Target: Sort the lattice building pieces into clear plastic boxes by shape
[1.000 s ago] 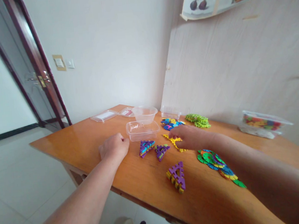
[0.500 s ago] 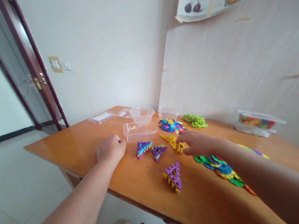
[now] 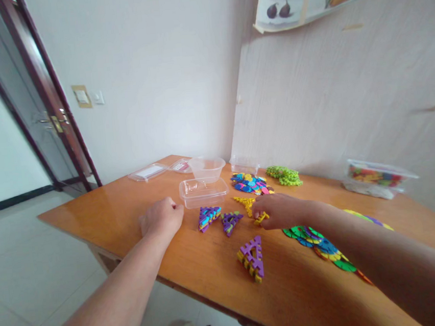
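your left hand [image 3: 162, 218] rests on the wooden table [image 3: 122, 208] curled into a loose fist, knuckles up, holding nothing that can be seen. it sits just beside the near corner of the clear rectangular container [image 3: 203, 191], apart from it. your right hand [image 3: 279, 211] lies palm down with the fingertips pinched on small yellow pieces [image 3: 261, 218] (whether they are lifted off the table cannot be told). just beyond the fingers lies the yellow triangle [image 3: 245, 201], flat on the table. to its left lie two purple triangle stacks [image 3: 208, 216], side by side. a third purple and yellow triangle stack [image 3: 252, 256] stands nearer you, tilted on edge. under your right forearm spreads a flat pile of multicoloured discs [image 3: 317, 243]. behind the rectangular container stands a clear round bowl [image 3: 206, 167].
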`<state>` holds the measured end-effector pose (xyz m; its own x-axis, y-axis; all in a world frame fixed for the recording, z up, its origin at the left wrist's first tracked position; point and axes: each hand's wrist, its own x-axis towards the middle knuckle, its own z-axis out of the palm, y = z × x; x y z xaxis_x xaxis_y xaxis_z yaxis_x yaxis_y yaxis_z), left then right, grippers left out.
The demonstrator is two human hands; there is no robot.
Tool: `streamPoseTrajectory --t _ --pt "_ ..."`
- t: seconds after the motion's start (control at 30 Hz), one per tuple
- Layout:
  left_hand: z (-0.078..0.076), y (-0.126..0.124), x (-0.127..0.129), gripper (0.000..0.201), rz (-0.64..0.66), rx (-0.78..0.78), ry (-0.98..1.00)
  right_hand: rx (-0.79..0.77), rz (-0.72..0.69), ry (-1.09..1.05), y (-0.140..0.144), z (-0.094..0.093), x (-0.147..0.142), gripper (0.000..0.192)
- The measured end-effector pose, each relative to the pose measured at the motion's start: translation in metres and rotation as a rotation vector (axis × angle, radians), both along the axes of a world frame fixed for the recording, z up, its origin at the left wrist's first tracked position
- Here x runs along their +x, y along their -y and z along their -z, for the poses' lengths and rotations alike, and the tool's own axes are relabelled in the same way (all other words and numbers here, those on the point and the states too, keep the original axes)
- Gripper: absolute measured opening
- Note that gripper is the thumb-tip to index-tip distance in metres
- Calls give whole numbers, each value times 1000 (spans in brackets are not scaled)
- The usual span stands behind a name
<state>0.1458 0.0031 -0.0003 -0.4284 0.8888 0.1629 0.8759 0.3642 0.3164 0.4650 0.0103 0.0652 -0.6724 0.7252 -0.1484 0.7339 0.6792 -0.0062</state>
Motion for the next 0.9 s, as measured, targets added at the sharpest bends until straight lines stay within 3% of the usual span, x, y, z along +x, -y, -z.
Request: streamPoseTrajectory --t 0.1,0.23,0.33,0.5,0.63,0.8,0.9 --pt "2 -1 -1 31 -6 -4 -6 3 13 -25 -1 0 -2 28" --pt "3 -2 -1 30 -7 -2 -10 -54 166 -183 -7 2 -6 26" --pt "2 -1 -1 29 -5 -3 -9 -185 265 -404 -13 3 -15 34" --pt "1 -1 0 29 -11 1 -10 -458 474 -751 -15 5 -35 8" --pt "0 0 0 29 -10 -2 0 -664 607 -976 -14 11 -48 14" --pt "-1 2 1 28 -6 1 4 -830 659 -1037 -15 20 -55 11" --pt "0 1 1 29 -7 8 0 -724 605 -958 -13 26 -55 15"
